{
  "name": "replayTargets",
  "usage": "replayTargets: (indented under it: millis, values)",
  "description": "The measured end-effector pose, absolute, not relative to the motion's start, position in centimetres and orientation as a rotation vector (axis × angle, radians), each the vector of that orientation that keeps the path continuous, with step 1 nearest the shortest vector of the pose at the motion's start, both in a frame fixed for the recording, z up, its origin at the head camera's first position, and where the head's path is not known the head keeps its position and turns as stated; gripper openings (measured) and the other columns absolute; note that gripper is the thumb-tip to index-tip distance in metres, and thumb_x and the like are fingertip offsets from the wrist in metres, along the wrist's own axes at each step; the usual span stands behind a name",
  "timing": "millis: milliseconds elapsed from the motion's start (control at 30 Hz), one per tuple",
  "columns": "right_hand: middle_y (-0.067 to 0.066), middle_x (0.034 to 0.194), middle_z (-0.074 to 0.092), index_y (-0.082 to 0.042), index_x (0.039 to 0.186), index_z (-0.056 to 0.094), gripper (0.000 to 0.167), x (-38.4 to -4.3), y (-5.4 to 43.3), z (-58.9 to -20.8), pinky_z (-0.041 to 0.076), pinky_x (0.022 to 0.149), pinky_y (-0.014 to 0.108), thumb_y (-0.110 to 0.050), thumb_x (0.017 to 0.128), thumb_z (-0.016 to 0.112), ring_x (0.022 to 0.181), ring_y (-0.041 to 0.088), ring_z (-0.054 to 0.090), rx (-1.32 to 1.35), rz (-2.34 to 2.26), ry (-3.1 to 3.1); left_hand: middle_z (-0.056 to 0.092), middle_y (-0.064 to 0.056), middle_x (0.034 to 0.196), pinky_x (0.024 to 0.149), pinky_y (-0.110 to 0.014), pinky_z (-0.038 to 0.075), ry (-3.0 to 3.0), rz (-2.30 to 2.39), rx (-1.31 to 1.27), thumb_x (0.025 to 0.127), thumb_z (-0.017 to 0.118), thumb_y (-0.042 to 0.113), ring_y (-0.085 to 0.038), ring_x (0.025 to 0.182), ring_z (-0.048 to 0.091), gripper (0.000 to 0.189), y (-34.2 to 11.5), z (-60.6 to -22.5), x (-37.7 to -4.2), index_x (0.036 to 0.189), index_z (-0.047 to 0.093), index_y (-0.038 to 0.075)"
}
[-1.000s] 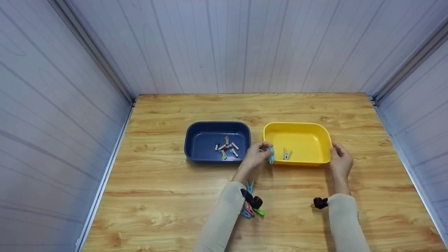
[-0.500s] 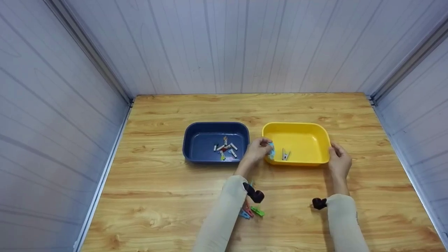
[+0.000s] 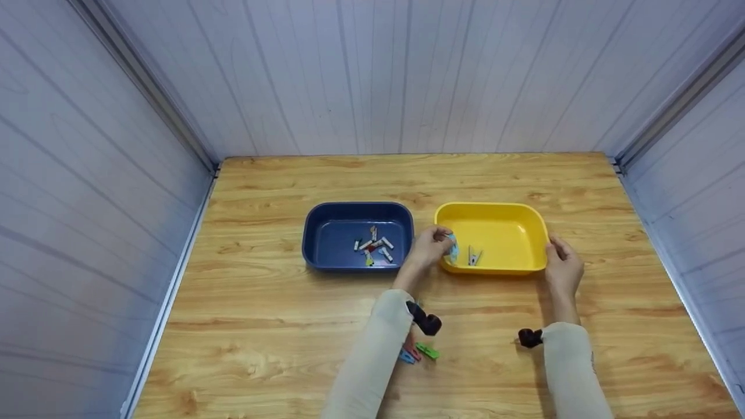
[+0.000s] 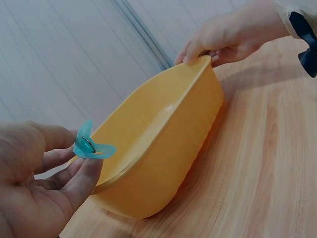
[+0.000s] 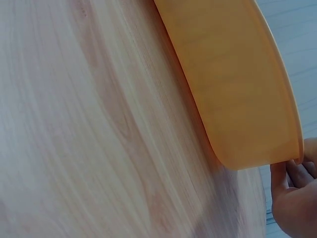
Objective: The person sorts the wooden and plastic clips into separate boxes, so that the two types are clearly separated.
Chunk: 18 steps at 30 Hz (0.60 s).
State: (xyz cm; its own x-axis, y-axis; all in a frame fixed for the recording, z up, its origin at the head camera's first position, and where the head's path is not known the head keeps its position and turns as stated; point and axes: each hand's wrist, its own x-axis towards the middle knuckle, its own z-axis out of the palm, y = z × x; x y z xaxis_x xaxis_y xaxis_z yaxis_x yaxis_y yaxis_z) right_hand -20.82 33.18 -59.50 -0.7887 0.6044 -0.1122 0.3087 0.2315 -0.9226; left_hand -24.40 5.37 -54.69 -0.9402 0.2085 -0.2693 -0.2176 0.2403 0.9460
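My left hand [image 3: 428, 249] pinches a light blue clothespin [image 4: 90, 146] between thumb and fingers, over the left rim of the yellow bin [image 4: 148, 183]. In the left wrist view the clothespin's handle ends and wire spring face the camera. My right hand [image 3: 564, 266] holds the bin's right end; in the left wrist view its fingers curl over the rim. A grey clothespin [image 3: 474, 256] lies inside the yellow bin near its front left. On the table by my left forearm lie a green clothespin [image 3: 428, 350], a red clothespin [image 3: 412, 351] and a blue clothespin [image 3: 406, 356], partly hidden by the sleeve.
A dark blue bin [image 3: 326, 265] stands left of the yellow one, with several small clips [image 3: 386, 254] in it. Both bins sit on a wood-grain table [image 3: 262, 326]. Pale panel walls [image 3: 372, 75] close off the back and both sides.
My left hand has moved slightly up and inward with the light blue clothespin, which has gone from the bin's front left edge to over its left rim. The right hand stays on the bin.
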Motion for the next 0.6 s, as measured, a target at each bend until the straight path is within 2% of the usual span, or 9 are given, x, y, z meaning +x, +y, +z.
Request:
replayTargets:
  millis: [167, 400, 600]
  values:
    - [0.008, 0.136, 0.056, -0.014, 0.133, 0.057, 0.038, -20.67, 33.17, -59.55, 0.045, 0.096, 0.023, -0.028, 0.098, 0.051, 0.122, 0.016, 0.053, -0.836, 1.563, -2.263, 0.061, -0.005, 0.092, 0.07, -0.02, 0.052, 2.217, 1.729, 0.017, 0.091, 0.062, 0.013, -0.01, 0.077, 0.056, 0.018, 5.53, -54.69, -24.45, 0.107, 0.064, 0.005]
    - [0.008, 0.136, 0.056, -0.013, 0.133, 0.057, 0.039, -20.83, 33.21, -59.69, 0.044, 0.099, 0.025, -0.028, 0.098, 0.052, 0.122, 0.015, 0.052, -0.857, 1.565, -2.251, 0.059, -0.003, 0.093, 0.074, -0.022, 0.052, 2.218, 1.714, -0.022, 0.091, 0.063, 0.013, -0.01, 0.081, 0.054, 0.016, 5.84, -54.77, -24.63, 0.106, 0.064, 0.007]
    - [0.009, 0.135, 0.057, -0.011, 0.131, 0.058, 0.037, -20.92, 33.19, -59.74, 0.045, 0.097, 0.021, -0.026, 0.097, 0.053, 0.119, 0.012, 0.054, -0.866, 1.567, -2.227, 0.062, -0.006, 0.094, 0.071, -0.02, 0.052, 2.195, 1.756, 0.016, 0.094, 0.059, 0.014, -0.01, 0.077, 0.058, 0.025, 6.2, -54.54, -24.72, 0.115, 0.061, 0.0]
